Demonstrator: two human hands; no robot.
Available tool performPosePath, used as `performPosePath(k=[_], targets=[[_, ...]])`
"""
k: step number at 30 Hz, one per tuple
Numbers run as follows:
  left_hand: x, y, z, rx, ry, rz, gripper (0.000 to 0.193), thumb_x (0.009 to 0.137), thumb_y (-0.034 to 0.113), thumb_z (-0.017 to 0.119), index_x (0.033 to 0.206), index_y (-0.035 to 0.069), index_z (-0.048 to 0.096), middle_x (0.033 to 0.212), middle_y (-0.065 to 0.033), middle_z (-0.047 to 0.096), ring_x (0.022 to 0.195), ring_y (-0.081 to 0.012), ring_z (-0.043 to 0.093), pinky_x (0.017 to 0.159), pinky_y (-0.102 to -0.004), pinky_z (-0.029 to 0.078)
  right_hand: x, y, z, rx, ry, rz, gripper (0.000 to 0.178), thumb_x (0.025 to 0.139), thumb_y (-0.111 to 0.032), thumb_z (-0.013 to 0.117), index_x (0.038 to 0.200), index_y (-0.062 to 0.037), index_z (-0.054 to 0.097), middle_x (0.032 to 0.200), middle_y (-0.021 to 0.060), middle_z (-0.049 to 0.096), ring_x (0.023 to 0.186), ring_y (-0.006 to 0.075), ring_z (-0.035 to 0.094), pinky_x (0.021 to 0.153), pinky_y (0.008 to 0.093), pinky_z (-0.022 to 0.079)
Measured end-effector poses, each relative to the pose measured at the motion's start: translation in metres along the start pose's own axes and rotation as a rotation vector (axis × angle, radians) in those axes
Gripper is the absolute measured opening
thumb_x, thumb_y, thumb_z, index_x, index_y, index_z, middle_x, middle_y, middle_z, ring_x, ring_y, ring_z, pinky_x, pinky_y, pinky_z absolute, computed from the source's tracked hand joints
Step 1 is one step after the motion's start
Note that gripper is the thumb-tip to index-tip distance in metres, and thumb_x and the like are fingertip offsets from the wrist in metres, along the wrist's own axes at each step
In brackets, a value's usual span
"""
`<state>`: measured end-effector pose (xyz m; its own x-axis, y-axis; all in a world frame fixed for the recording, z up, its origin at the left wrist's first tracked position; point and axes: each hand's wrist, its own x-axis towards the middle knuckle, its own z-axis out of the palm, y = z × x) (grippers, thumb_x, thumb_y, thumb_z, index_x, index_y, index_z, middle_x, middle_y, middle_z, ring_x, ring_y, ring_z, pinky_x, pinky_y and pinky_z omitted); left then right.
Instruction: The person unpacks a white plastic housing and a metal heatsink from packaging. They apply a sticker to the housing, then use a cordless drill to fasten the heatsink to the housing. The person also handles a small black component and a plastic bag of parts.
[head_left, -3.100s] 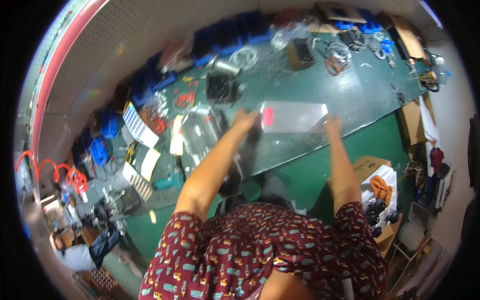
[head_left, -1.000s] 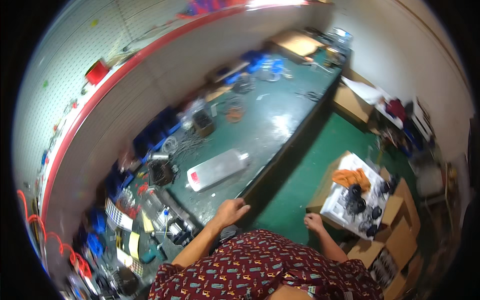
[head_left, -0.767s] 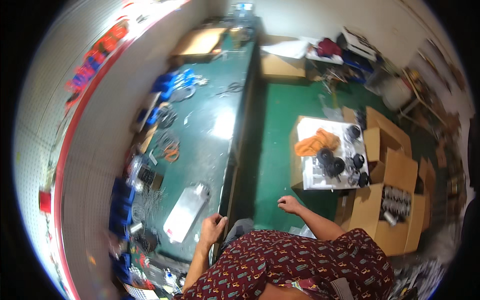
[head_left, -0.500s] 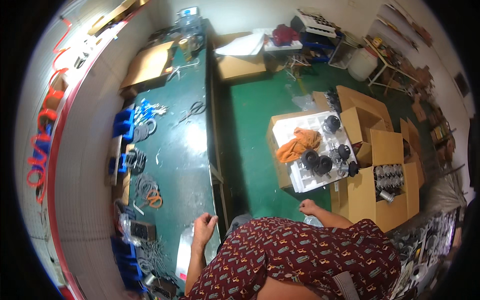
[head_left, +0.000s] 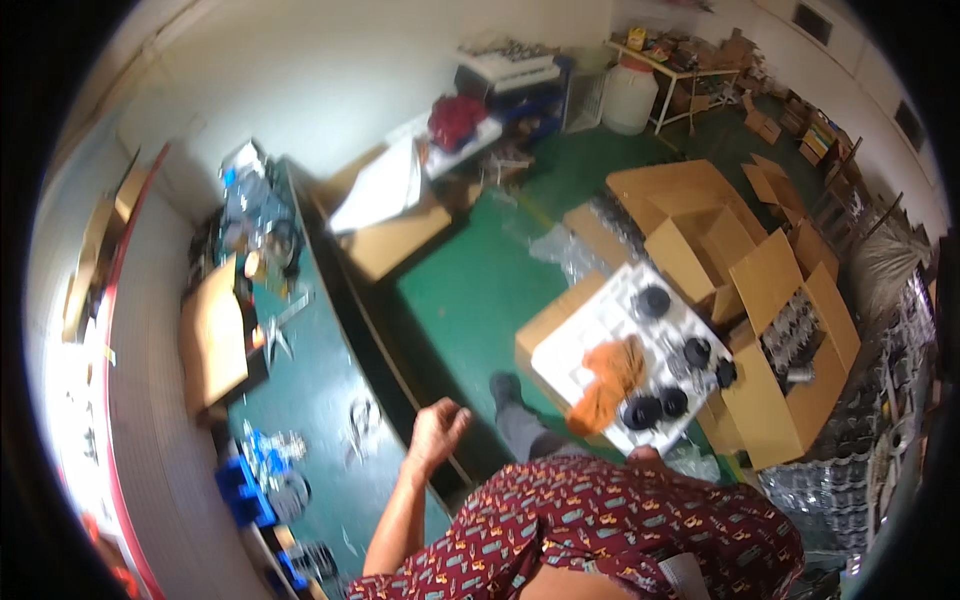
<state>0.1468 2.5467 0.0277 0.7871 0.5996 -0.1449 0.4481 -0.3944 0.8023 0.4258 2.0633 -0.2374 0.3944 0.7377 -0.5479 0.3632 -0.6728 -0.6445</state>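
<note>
Running along the person's left, the green surface (head_left: 315, 400) had its right edge toward the floor. Well apart from it, an open brown carton (head_left: 800, 410) stood just beyond the right corner of a white foam tray (head_left: 562, 350), which lay on top of a second carton (head_left: 530, 345). An orange cloth (head_left: 612, 375) spread across that tray and hung over its lower-left edge. The left hand (head_left: 440, 432) was by the surface's right edge, fingers loosely curled, only narrowly parted, nothing seen in them; whether it touched the edge could not be told. The right hand (head_left: 646, 455) showed only as a sliver past the shirt, near the tray's lower corner, its grip impossible to tell. Black wheels (head_left: 641, 412) sat along the tray's lower-right side, with another (head_left: 653, 302) near its upper corner.
</note>
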Motion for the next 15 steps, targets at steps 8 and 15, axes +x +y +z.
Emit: performPosePath(k=[8, 15], targets=[[0.227, -0.114, -0.055, 0.289, -0.327, 0.014, 0.034, 0.089, 0.035, 0.068, 0.089, 0.000, 0.070, 0.079, -0.0180, 0.069, 0.072, -0.0321, 0.068, 0.065, -0.0423, 0.052, 0.240, -0.185, -0.084, 0.306, 0.104, 0.242, 0.037, 0.086, -0.038, 0.064, 0.075, -0.0027, 0.073, 0.063, 0.0079, 0.069, 0.057, 0.0192, 0.069, 0.060, 0.0352, 0.057], [0.437, -0.195, -0.083, 0.257, -0.419, -0.205, 0.029, 0.085, 0.031, 0.070, 0.080, 0.002, 0.067, 0.071, -0.0180, 0.064, 0.065, -0.0348, 0.062, 0.059, -0.0449, 0.049, 0.398, -0.331, -0.240, 0.738, 0.454, 0.027, 0.026, 0.082, -0.032, 0.067, 0.077, -0.0063, 0.067, 0.064, 0.0074, 0.063, 0.059, 0.0172, 0.061, 0.054, 0.0380, 0.049]])
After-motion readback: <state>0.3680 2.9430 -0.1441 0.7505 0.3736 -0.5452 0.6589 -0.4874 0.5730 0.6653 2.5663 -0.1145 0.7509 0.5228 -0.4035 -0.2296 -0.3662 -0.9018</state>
